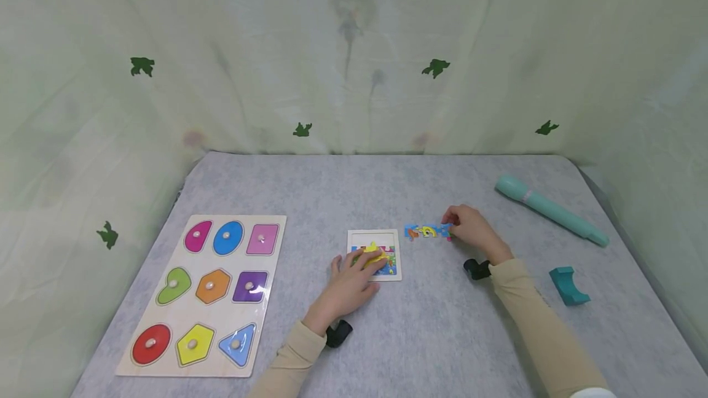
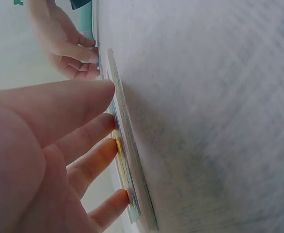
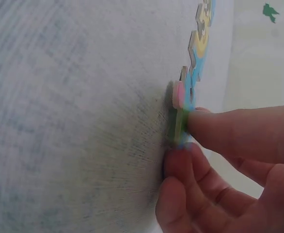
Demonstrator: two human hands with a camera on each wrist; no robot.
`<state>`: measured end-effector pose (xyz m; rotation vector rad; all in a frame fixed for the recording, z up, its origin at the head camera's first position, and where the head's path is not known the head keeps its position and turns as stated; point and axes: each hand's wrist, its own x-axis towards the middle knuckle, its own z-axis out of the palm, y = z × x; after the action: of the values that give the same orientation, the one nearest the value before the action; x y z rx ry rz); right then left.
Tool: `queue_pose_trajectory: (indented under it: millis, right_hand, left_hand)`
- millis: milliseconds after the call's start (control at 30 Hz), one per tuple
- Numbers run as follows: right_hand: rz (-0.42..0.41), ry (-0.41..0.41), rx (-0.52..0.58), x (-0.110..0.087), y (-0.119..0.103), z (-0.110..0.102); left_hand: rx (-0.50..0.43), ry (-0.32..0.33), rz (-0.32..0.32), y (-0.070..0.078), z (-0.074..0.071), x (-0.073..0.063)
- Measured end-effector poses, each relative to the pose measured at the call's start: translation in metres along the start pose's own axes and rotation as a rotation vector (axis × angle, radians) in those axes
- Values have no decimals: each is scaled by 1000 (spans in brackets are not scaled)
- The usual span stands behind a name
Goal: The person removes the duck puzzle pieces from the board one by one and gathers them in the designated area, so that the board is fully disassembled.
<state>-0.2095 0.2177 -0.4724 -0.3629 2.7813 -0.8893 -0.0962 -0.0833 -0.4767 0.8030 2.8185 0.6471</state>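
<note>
My left hand (image 1: pixel 348 284) rests its fingertips on a small framed jigsaw puzzle (image 1: pixel 394 257). Its fingers are spread and fairly straight, and they hide part of the picture. In the left wrist view those fingertips press along the puzzle's face, beside the pale frame (image 2: pixel 127 126). To the right lies a row of joined jigsaw pieces (image 1: pixel 423 231), blue with yellow and orange. At that row's right end my right hand (image 1: pixel 470 228) pinches a jigsaw piece (image 3: pixel 181 119). The right wrist view shows the thumb over its upper face and fingertips at its edge.
A pale shape board (image 1: pixel 185 300) with several coloured knobbed pieces lies on the left. At the right are a teal tapered stick (image 1: pixel 553 210) and a teal arched block (image 1: pixel 568 287). A leaf-printed curtain (image 1: pixel 354 54) hangs behind the grey-covered table (image 1: pixel 431 336).
</note>
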Motion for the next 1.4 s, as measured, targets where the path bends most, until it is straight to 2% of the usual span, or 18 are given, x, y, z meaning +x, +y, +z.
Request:
queue_pose_trajectory:
  millis: [167, 333, 433, 567, 700, 933, 1400]
  right_hand:
    - [-17, 41, -17, -2, -3, 2]
    - [-80, 66, 152, -6, -20, 13]
    - [-157, 9, 245, -7, -38, 24]
    - [-242, -71, 275, -9, -58, 41]
    - [-284, -112, 270, -9, -69, 54]
    - [-301, -101, 198, -8, -82, 65]
    - [-364, -79, 163, -8, -86, 68]
  left_hand:
    - [20, 15, 3, -1, 1, 0]
    - [24, 31, 15, -3, 2, 0]
    - [8, 18, 18, -5, 2, -1]
    - [-18, -16, 19, -7, 0, -2]
    - [-26, -27, 31, -9, 0, -3]
    - [-24, -10, 36, -8, 1, -5]
    - [-26, -23, -7, -4, -2, -4]
